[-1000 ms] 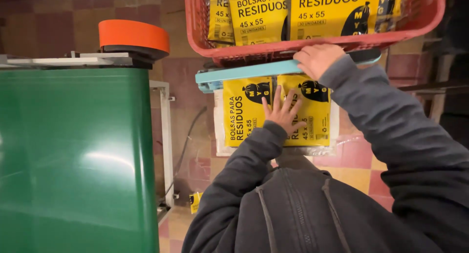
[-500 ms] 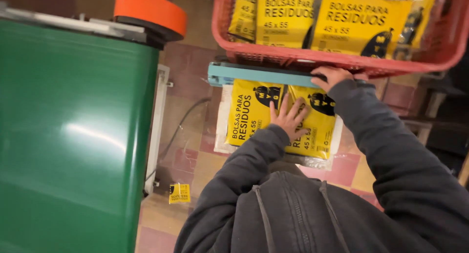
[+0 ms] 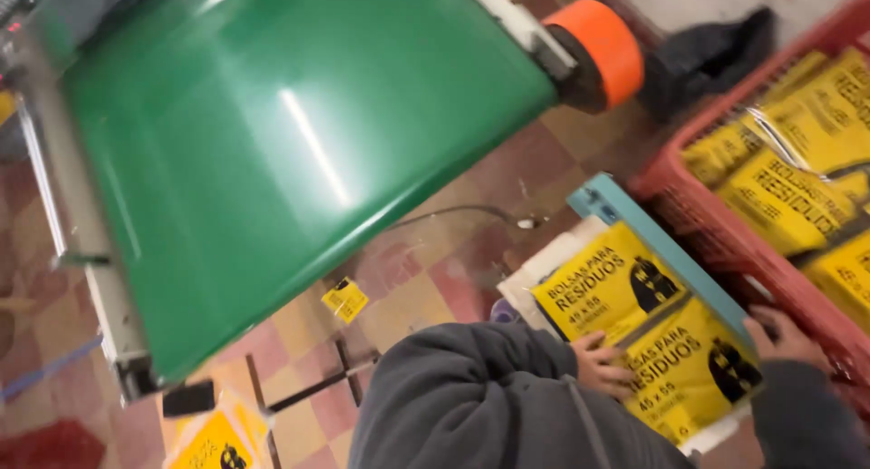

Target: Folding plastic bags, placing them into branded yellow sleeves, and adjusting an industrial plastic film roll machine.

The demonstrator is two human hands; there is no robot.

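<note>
Left hand: the left hand (image 3: 600,364) is low in the frame, right of centre, at the end of a grey sleeve (image 3: 471,396) that comes up from the bottom edge. It lies on the packs, fingers spread a little and pointing to the right; I cannot tell if it grips a pack or only presses on it.
Right hand: the right hand (image 3: 787,338) is at the lower right, under the crate. The fingers curl upward against the crate's bottom rim, beside the blue bar; whether they close around something is hidden.
Packs: two yellow packs (image 3: 652,328) with black print lie side by side in clear plastic, lower right of centre, tilted with the frame. The left hand touches their lower left edge.
Blue bar: a light blue bar (image 3: 662,251) runs diagonally between the packs and the crate, touching the crate's lower side.
Crate: a red crate (image 3: 725,242) fills the right edge; more yellow packs (image 3: 797,161) lie inside it.
Belt: a green belt (image 3: 272,152) covers the upper left and centre, with an orange roller (image 3: 603,48) at its upper right end.
Floor: tiled floor (image 3: 435,261) in red and yellow shows below the belt; one small yellow label (image 3: 345,299) lies on it, and another yellow pack (image 3: 213,442) is at the bottom left.
</note>
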